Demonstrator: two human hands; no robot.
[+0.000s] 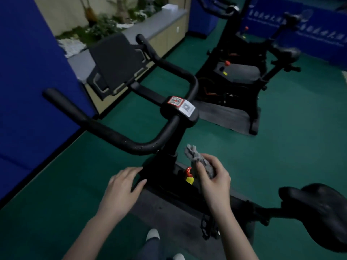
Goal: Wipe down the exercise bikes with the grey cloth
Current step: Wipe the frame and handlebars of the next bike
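Left hand (122, 186) rests loose-fingered on the near exercise bike (116, 135), seemingly steadying it; right hand (214, 178) grips the bunched grey cloth (197, 156), ready for wiping.

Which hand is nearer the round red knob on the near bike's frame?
Right. The right hand, gripping the crumpled grey cloth, is beside the round red knob; the left hand rests on the black frame farther to its left.

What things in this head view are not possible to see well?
Head view:
grey cloth: partly covered by the right hand.
saddle: cut off by the right edge.
QR labels: too small to read.
banner writing: blurred.
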